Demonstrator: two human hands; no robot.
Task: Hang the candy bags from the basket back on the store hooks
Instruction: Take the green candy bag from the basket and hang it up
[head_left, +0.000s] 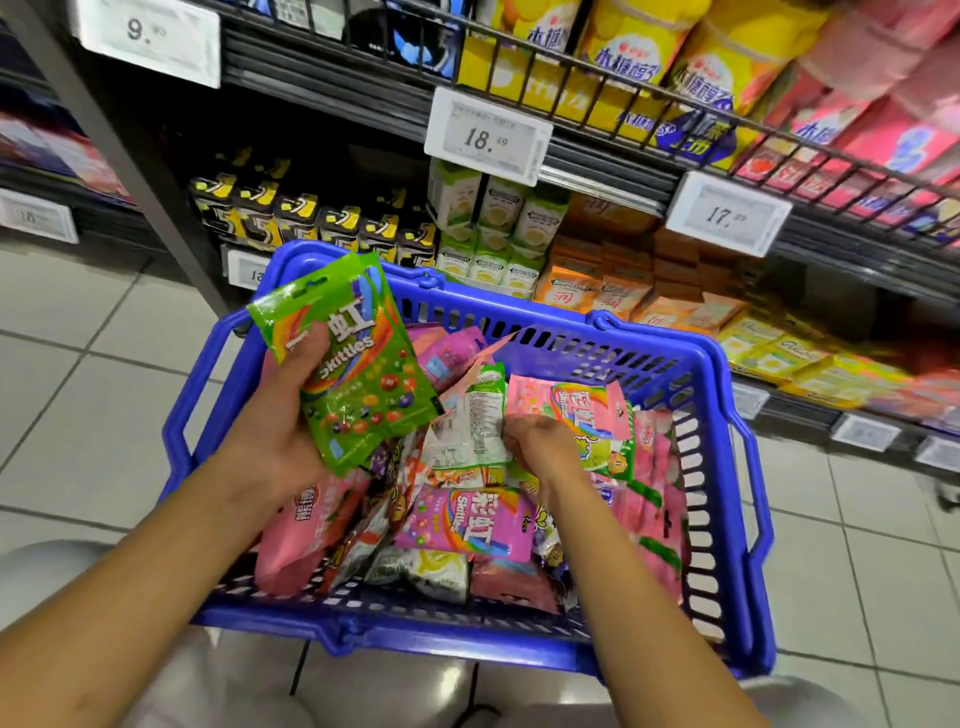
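- Head view, looking down into a blue plastic basket with slotted walls, set on pale floor tiles before store shelves.
- Left hand, near left over the basket, gripping a green candy bag: thumb across the front, fingers behind; bag raised and tilted, top corner pointing far left.
- Green bag glossy, with a rainbow band, coloured sweets printed low down, "Skittles" in white and large Chinese characters above; hang slot near the top edge.
- Right hand, mid-basket, fingers curled down, pinching the edge of a white-backed bag covered in fine print too small to read.
- Pink Skittles bag just right of that hand, lying sideways; another pink Skittles bag nearer, flat on the heap.
- More pink, green and yellow bags piled loosely beneath, overlapping.
- Price tags on the shelf rails reading "9.", "18.", "17."; smaller digits blurred.
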